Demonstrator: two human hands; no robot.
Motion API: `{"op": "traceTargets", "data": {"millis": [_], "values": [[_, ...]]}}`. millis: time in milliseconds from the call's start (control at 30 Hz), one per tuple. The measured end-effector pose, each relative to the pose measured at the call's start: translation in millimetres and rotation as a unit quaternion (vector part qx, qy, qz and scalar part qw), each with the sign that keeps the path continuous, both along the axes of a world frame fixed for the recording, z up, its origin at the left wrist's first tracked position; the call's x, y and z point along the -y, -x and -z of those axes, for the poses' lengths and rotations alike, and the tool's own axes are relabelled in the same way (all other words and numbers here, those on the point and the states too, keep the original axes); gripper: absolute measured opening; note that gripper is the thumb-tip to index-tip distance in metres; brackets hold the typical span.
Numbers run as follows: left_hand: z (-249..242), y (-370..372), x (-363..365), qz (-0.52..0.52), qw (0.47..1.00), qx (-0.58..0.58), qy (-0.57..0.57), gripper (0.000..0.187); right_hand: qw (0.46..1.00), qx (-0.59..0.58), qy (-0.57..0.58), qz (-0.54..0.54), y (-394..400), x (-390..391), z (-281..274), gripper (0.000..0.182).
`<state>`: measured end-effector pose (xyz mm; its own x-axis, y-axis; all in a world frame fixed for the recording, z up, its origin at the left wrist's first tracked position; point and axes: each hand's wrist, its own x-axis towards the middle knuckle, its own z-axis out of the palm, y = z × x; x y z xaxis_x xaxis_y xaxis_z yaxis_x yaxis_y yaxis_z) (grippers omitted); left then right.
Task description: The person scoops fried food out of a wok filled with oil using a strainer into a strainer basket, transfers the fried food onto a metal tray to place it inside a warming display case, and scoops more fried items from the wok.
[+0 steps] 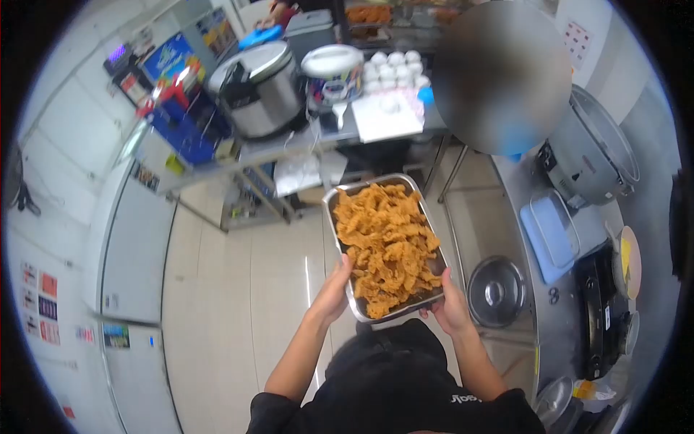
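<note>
A metal tray (356,307) heaped with golden-brown fried chicken pieces (387,242) is held out in front of my body, above the tiled floor. My left hand (335,289) grips its left edge near the lower corner, thumb up on the rim. On the opposite side, my right hand (450,307) clasps the lower right corner, with the thumb on the rim and fingers curled underneath. The fingers under the tray are partly hidden.
Ahead stands a metal table with a large cooker (260,94), a white tub (332,69) and eggs (394,69). On the right, a steel counter (517,188) carries a rice cooker (589,155), a blue container (546,242) and a black stove (603,311). A metal bowl (497,289) sits below. White fridges (134,246) line the left.
</note>
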<state>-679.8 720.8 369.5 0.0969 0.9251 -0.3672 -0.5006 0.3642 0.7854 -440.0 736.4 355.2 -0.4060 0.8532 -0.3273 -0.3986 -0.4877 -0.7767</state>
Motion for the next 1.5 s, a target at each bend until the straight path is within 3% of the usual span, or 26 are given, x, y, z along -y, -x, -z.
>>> {"op": "traceTargets", "data": {"millis": [67,100,133,200,333,467,667,767,833,967,1133,1233,1333,1400,1467,1500], "values": [[22.4,16.4,-86.9,0.077,0.996,0.013,-0.036,0.071,0.999,-0.011,0.009,0.042,7.1,-68.9,-3.4,0.054],[12.5,5.3,-62.6,0.113,0.992,0.012,-0.058,0.071,0.997,-0.002,-0.006,0.072,-5.1,-32.6,-5.7,0.054],[2.2,1.0,-102.1,0.117,0.99,-0.006,-0.074,0.07,0.996,0.009,-0.013,0.091,-9.3,-70.6,-4.2,0.054],[23.3,8.7,-166.4,0.114,0.988,-0.073,-0.075,0.064,0.991,0.014,-0.008,0.136,-8.3,-131.6,-6.3,0.053],[75.4,31.9,-254.0,0.093,0.976,-0.187,-0.068,0.059,0.989,0.03,-0.069,0.127,-15.9,-274.0,-6.7,0.052],[157.1,61.0,-285.9,0.031,0.982,-0.169,0.076,0.058,0.994,0.0,-0.073,0.078,3.6,-444.9,-32.1,0.052],[259.7,85.7,-295.6,0.019,0.943,-0.264,0.2,0.055,0.989,-0.066,-0.128,0.01,83.0,-705.2,-78.9,0.048],[247.9,81.7,-344.8,0.045,0.951,-0.243,0.186,0.047,0.985,-0.044,-0.159,0.053,129.0,-803.5,-103.9,0.05],[229.6,85.9,-394.7,0.11,0.941,-0.31,0.084,0.044,0.986,-0.032,-0.157,0.042,148.3,-861.9,-114.6,0.05],[156.3,101.2,-508.4,0.255,0.908,-0.332,-0.003,0.037,0.987,-0.019,-0.159,0.034,183.0,-963.1,-132.0,0.051],[57.1,103.9,-627.8,0.297,0.894,-0.286,-0.178,0.032,0.984,-0.098,-0.147,0.035,218.5,-1059.8,-126.0,0.06],[17.2,95.6,-701.0,0.33,0.87,-0.26,-0.257,0.03,0.986,-0.09,-0.084,0.112,230.7,-1059.3,-131.2,0.054],[-26.8,90.7,-771.2,0.319,0.817,-0.35,-0.33,0.034,0.983,-0.015,-0.176,0.048,204.1,-1017.0,-104.7,0.045],[-46.9,86.3,-822.8,0.263,0.804,-0.385,-0.37,0.034,0.977,0.057,-0.205,-0.008,166.8,-969.7,-82.2,0.038],[-39.2,81.4,-889.4,0.126,0.819,-0.406,-0.385,0.033,0.935,0.203,-0.289,0.031,122.5,-930.6,-27.8,0.028],[-46.7,77.2,-924.3,0.049,0.797,-0.412,-0.438,0.033,0.939,0.231,-0.254,0.002,90.5,-909.3,8.2,0.027]]}}
